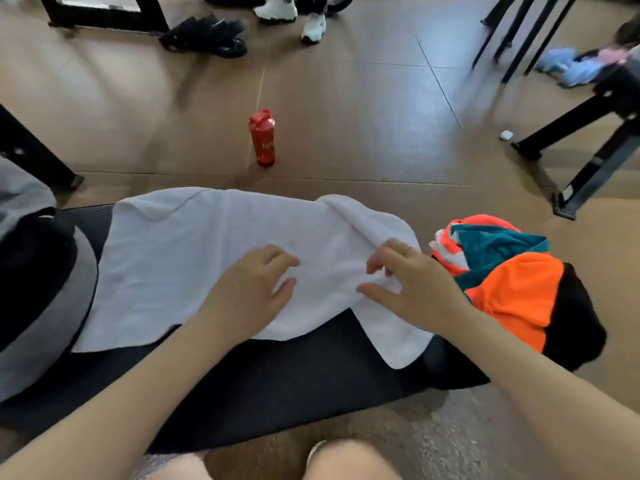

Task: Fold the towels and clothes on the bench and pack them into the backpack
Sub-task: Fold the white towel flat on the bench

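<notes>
Towel (194, 258) looks soft, limp, light; right hand (412, 289) pinches its folded edge, left hand (249, 292) rests relaxed; take corners

Black padded bench (277, 382) runs left to right across the lower half of the view. White towel (194, 258) lies spread flat over most of its top, right end rumpled and folded back, one corner hanging over the near edge. Grey and black backpack (45, 299) sits on the left end, touching the towel's left edge. Heap of clothes (512, 282) in orange, teal and black sits on the right end, just beside the towel. Brown wood floor (346, 116) behind the bench carries a red bottle (262, 137), upright, well apart from the bench. Farther back, black straps (207, 36) lie in a tangle; small white object (506, 135) lies near a black stand foot on the right.
</notes>
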